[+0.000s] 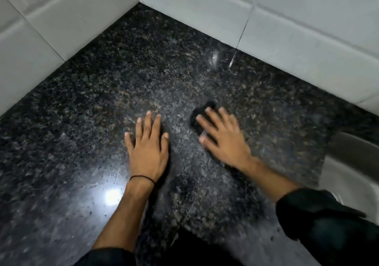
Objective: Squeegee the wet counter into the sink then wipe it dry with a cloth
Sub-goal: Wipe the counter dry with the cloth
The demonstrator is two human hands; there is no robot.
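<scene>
The counter [123, 71] is dark speckled granite and shines, with small droplets near a bright light reflection at the lower left. My left hand [146, 149] lies flat on it with fingers spread and nothing under it. My right hand [223, 140], blurred by motion, presses down on a small dark cloth [202, 112] that pokes out beyond its fingertips. The sink [348, 175] shows at the right edge as a pale basin beside my right forearm. No squeegee is in view.
White tiled walls [297, 26] meet in a corner at the back of the counter. A thin black band circles my left wrist [141, 178]. Dark sleeves cover both forearms near the bottom edge.
</scene>
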